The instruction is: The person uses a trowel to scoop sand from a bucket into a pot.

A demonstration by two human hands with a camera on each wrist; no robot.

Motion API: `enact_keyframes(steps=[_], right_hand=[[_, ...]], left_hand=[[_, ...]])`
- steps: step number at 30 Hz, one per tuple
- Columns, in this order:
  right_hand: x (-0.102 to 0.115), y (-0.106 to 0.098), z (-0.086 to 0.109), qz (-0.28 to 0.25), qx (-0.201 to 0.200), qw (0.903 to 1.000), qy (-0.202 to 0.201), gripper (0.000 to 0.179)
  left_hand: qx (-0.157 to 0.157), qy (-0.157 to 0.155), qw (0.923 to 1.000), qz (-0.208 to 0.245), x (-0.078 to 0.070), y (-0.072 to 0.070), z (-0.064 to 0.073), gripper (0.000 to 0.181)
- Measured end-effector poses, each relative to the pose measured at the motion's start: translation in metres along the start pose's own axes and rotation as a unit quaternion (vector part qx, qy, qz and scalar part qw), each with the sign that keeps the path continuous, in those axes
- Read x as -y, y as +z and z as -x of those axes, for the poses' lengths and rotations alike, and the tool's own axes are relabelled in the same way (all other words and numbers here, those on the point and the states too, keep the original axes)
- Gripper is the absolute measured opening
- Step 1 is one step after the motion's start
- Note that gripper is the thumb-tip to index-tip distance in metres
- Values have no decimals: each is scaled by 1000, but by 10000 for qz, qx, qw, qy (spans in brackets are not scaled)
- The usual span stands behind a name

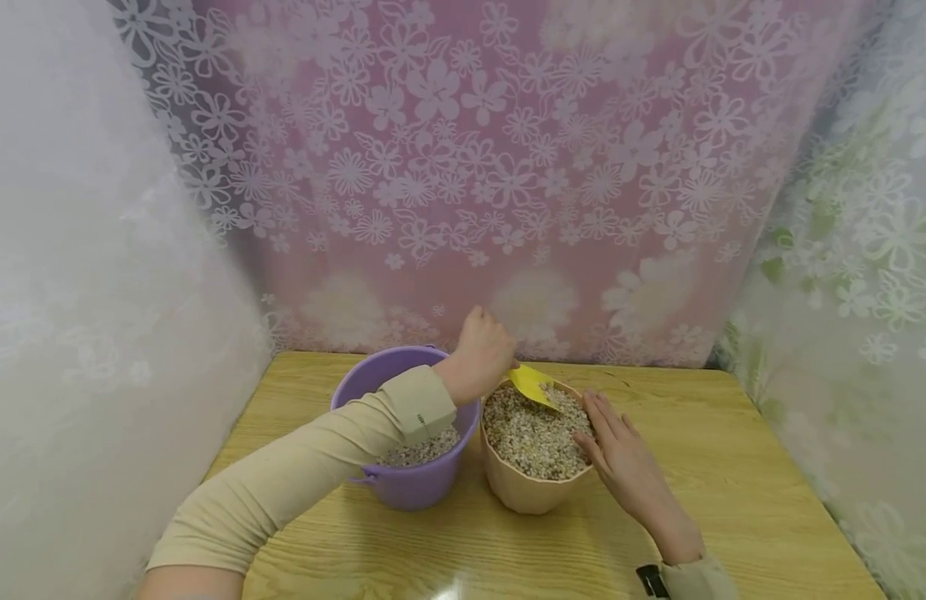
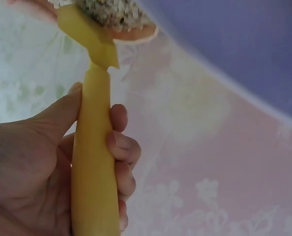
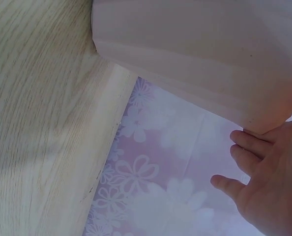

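Observation:
In the head view my left hand (image 1: 483,357) reaches over the purple bucket (image 1: 417,492) and grips a small yellow shovel (image 1: 533,385). Its blade dips into the gravel (image 1: 538,437) that nearly fills the peach faceted pot (image 1: 526,492). The left wrist view shows my thumb and fingers wrapped round the shovel's thick handle (image 2: 94,157). My right hand (image 1: 628,462) rests against the pot's right rim, fingers extended. From the right wrist, those fingers (image 3: 249,142) lie along the pot's outer wall (image 3: 185,59). More gravel (image 1: 425,448) lies low in the bucket, partly hidden by my left sleeve.
Both containers stand side by side on a wood-grain table (image 1: 447,554). A pink floral curtain (image 1: 493,167) hangs behind the table's back edge. Pale sheets flank it at the left (image 1: 117,292) and right (image 1: 868,333). A bucket handle lug (image 1: 363,477) sticks out at the front left.

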State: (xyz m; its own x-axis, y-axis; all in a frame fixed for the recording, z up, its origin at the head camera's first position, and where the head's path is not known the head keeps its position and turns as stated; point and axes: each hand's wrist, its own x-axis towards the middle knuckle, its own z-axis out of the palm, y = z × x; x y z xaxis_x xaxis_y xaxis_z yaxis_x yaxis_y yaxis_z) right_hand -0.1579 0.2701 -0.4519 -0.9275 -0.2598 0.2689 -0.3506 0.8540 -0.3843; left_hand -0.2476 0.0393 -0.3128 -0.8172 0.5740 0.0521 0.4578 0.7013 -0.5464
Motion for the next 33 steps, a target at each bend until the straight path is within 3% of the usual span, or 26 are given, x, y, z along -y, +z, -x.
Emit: enact_keyframes(steps=[3, 8, 18, 28, 33], right_hand=[[0, -1, 1, -13, 2, 10000, -2, 66], [1, -1, 0, -99, 49, 9999, 30, 66], [0, -1, -1, -214, 120, 9997, 85, 66], [1, -2, -1, -166, 122, 9997, 111, 66], [1, -2, -2, -145, 128, 9997, 114, 66]], left_hand=[[113, -36, 9997, -229, 3, -6, 2, 51], [337, -56, 9992, -184, 12, -7, 7, 38], [725, -364, 9955, 492, 35, 0, 26, 38], [166, -362, 9933, 1089, 42, 4, 59, 54], [243, -429, 9889, 1402, 48, 4, 72, 49]])
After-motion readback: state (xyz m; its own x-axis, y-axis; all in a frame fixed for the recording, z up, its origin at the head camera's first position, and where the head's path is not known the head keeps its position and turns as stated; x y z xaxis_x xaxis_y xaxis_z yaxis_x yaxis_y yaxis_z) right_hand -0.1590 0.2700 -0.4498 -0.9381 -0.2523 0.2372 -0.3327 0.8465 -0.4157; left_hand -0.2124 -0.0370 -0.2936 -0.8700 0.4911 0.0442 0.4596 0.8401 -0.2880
